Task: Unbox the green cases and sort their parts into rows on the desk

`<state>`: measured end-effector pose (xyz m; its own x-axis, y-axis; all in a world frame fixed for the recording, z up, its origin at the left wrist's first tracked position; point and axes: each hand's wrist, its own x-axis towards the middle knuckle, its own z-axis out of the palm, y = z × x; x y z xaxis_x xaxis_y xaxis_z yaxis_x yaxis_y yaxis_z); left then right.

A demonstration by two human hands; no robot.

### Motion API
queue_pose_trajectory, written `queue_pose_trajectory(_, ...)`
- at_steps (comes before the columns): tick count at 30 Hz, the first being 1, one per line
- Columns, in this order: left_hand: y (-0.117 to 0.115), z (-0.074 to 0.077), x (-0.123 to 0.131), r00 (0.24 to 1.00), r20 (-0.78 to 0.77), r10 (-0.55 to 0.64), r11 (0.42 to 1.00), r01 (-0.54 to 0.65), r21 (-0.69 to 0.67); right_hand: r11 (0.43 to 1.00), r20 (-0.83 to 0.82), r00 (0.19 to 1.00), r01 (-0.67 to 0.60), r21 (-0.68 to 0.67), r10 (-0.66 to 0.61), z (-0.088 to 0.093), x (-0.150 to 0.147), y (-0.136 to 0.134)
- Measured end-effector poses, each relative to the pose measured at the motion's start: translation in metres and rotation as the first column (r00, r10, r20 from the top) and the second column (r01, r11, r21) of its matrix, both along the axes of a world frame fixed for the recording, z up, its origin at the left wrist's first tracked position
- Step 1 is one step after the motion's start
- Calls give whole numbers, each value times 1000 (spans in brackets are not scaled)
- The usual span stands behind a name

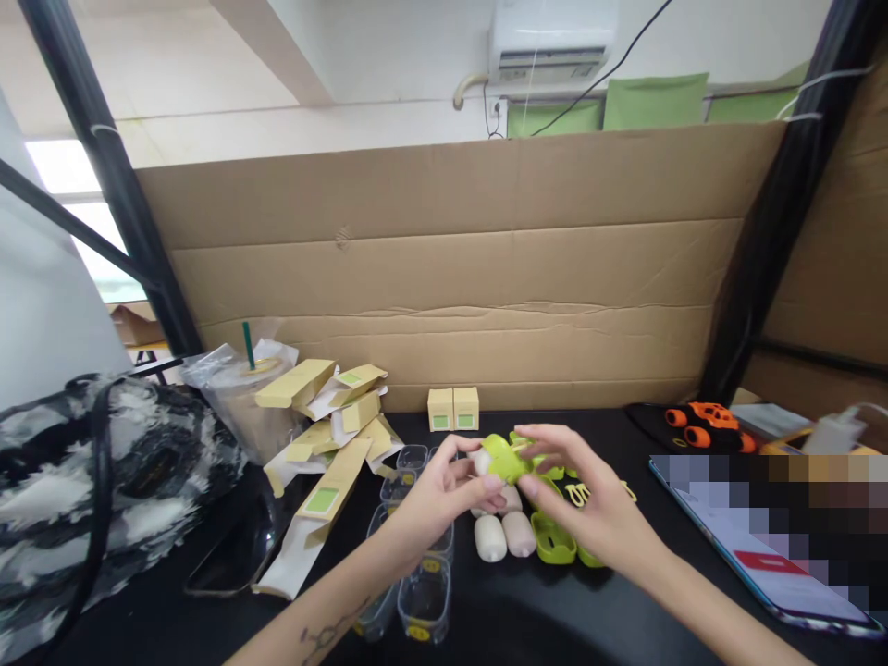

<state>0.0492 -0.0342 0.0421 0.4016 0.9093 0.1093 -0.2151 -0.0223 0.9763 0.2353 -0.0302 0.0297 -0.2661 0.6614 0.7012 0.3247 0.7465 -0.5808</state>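
Observation:
In front of me my left hand pinches a small rounded white piece partly inside a lime-green cover. My right hand is curved around the right side of that cover, thumb below and fingers above, partly hiding it. Below lie a white rounded case and a pinkish one, with others behind them under my hands. Beside these, a second green cover rests on the black table among several more. Pale yellow loops show beyond my right hand.
Clear plastic boxes with yellow stickers stand left of the cases. Flattened cartons, a drink cup and a dark phone lie further left. Two small boxes stand at the back. A tablet and an orange toy car are right.

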Motion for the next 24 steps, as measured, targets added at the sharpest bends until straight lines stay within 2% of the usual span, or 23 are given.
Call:
queue_pose_trajectory(2, -2, -5, -5, 999, -30, 28, 999, -27, 27, 1000, 76, 997, -20, 2, 20, -4, -3, -6)
queue_pose_trajectory(6, -10, -9, -9, 997, -71, -27, 1000, 27, 1, 1000, 61, 998, -24, -17, 25, -14, -13, -15)
queue_pose_trajectory(10, -13, -9, -8, 997, -28, -66, 997, 65, -43, 995, 131, 990, 30, 94, -42, -20, -15, -17)
queue_pose_trajectory(14, -11, -19, -7, 994, -1, -111, 994, 111, 16, 982, 241, 968, 23, 189, -70, -20, -15, -18)
queue_pose_trajectory(16, -10, -23, -8, 992, -45, -120, 990, 123, 68, 975, 249, 966, 12, 220, -68, -20, -16, -19)
queue_pose_trajectory(20, -14, -24, -8, 976, -212, -46, 970, 95, 224, 957, 227, 971, 3, 289, -71, -20, -18, -21)
queue_pose_trajectory(24, -23, -19, -5, 963, -260, 65, 966, 5, 258, 941, 176, 982, 5, 339, -68, -19, -22, -23)
